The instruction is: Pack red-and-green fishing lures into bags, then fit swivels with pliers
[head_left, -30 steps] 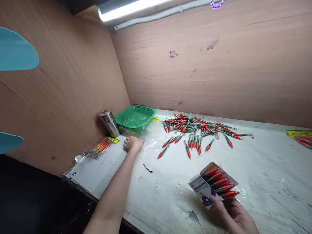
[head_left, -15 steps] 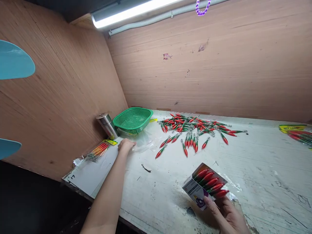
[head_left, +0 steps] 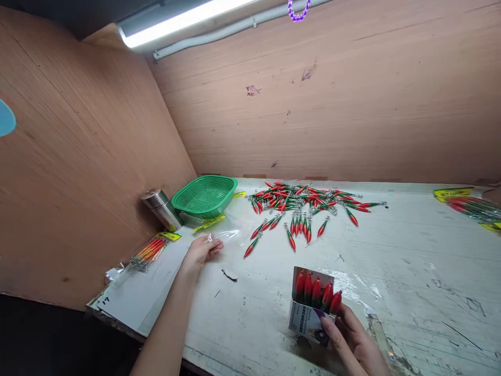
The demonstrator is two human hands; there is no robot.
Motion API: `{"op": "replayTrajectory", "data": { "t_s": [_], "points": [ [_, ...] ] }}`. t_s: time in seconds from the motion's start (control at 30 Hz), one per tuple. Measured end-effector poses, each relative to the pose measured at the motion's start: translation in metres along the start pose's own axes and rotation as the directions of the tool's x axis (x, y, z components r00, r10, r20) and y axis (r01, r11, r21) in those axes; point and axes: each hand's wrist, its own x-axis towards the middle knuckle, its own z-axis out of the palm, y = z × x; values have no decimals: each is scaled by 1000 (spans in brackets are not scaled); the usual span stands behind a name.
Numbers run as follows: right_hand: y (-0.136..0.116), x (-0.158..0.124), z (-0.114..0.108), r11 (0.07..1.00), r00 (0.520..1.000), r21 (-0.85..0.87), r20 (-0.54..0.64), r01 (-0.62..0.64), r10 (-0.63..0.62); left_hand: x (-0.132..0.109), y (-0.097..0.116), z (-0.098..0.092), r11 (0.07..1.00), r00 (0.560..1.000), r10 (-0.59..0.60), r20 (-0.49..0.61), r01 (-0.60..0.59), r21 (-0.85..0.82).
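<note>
My left hand (head_left: 200, 250) pinches a clear plastic bag (head_left: 224, 235) with a yellow header strip at the left of the white table (head_left: 410, 271), just in front of the green basket (head_left: 204, 195). My right hand (head_left: 354, 342) holds a printed card (head_left: 311, 308) carrying several red and green lures, near the front edge. A pile of loose red and green lures (head_left: 305, 206) with metal hooks lies spread at the back middle of the table.
A steel cylinder (head_left: 160, 208) leans by the left plywood wall. A packed bag of orange lures (head_left: 151, 250) lies on a white sheet at the front left. More packed lures with yellow headers (head_left: 469, 204) sit at the far right. Plywood walls close the back and left.
My left hand has drawn back from the basket toward me, lifting a clear bag off the pile. My right hand has turned the lure card upright and brought it left and nearer.
</note>
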Motion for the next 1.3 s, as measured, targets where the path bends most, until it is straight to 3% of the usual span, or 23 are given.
{"op": "replayTrajectory", "data": {
  "t_s": [0.1, 0.23, 0.3, 0.4, 0.5, 0.57, 0.67, 0.77, 0.83, 0.93, 1.07, 1.3],
  "points": [
    [2, 0, 0, 997, 995, 61, 86, -45, 40, 0, -3, -3, 1000, 998, -2, -56, 1, -26],
    [9, -5, 1, 991, 994, 90, 59, -95, 90, -15, 3, -11, 990, 987, 94, -131, -107, -95],
    [10, -8, 7, 980, 990, 146, 37, -138, 134, -32, 7, -3, 966, 978, 172, -122, -192, -174],
    [5, -14, 20, 945, 981, 266, 34, -193, 191, -62, 11, 27, 909, 965, 263, -5, -250, -333],
    [0, -14, 30, 921, 979, 335, 40, -200, 198, -89, 12, 65, 885, 941, 285, 180, -186, -427],
    [-3, -12, 31, 917, 981, 355, -5, -181, 196, -101, 13, 86, 876, 904, 284, 319, -110, -470],
    [-5, -7, 28, 920, 975, 362, -101, -150, 199, -111, 17, 106, 867, 808, 271, 523, 32, -498],
    [-5, -2, 23, 925, 969, 357, -152, -130, 194, -114, 18, 115, 881, 718, 244, 652, 116, -458],
    [-3, 1, 20, 926, 966, 359, -171, -120, 191, -114, 16, 119, 889, 690, 248, 680, 116, -443],
    [6, 4, 12, 921, 961, 361, -167, -148, 220, -112, 7, 122, 896, 668, 277, 690, 81, -437],
    [14, 7, 1, 933, 973, 298, -50, -201, 225, -107, -4, 122, 903, 650, 292, 702, 54, -426],
    [-2, 9, 6, 958, 987, 240, 21, -159, 159, -108, -8, 119, 940, 609, 278, 743, -15, -340]
  ]
}}
